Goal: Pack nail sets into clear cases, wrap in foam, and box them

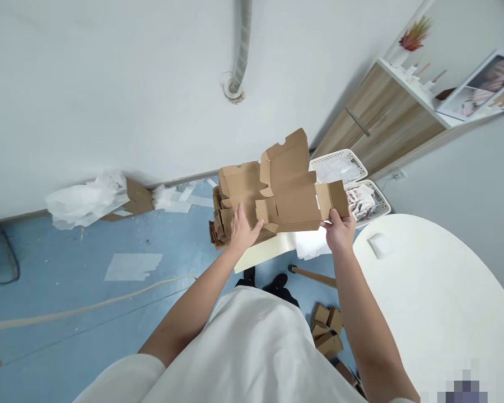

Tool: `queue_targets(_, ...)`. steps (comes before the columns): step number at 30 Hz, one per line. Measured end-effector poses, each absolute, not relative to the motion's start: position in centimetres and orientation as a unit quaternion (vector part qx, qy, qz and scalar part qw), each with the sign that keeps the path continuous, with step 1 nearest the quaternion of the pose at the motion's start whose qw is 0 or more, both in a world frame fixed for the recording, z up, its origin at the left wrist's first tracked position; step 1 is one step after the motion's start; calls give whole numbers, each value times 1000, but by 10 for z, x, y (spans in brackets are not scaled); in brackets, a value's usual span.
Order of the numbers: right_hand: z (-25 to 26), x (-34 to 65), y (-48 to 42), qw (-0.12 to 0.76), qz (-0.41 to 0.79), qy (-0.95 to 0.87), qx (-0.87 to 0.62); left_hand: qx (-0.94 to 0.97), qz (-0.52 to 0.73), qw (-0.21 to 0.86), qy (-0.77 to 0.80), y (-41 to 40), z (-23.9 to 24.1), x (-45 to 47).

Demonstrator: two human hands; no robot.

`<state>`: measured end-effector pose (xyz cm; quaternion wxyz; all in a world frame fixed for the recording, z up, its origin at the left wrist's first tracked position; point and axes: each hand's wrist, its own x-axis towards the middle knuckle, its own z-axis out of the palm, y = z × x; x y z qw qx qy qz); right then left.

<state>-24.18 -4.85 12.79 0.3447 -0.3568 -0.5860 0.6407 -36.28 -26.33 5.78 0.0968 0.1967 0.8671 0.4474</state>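
An unfolded brown cardboard box [296, 198] is held up in front of me, its flaps partly raised. My right hand [340, 229] pinches the end flap at its right side, thumb on top. At the opposite end, my left hand [244, 229] has its fingers spread, with the thumb against a small side flap [261, 211]. Behind that hand, a stack of flattened cardboard boxes [220, 226] lies on a pale yellow surface [262, 253]. White sheet material [313, 244] lies beside it, below the held box.
Two white baskets [386, 208] with packets stand behind my right hand. A round white table [441, 280] is at the right. Small brown boxes [328, 342] lie on the blue floor by a table leg [315, 276]. White plastic wrapping [88, 198] lies along the wall.
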Motion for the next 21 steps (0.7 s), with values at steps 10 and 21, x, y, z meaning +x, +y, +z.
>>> queue_targets(10,125,-98,-18,461,549,-525,-458,299,566,336,690,-155,42,-314)
queue_targets(21,73,125,-32,433,302,-495,-690,516,404,321,684,-64,57,-160)
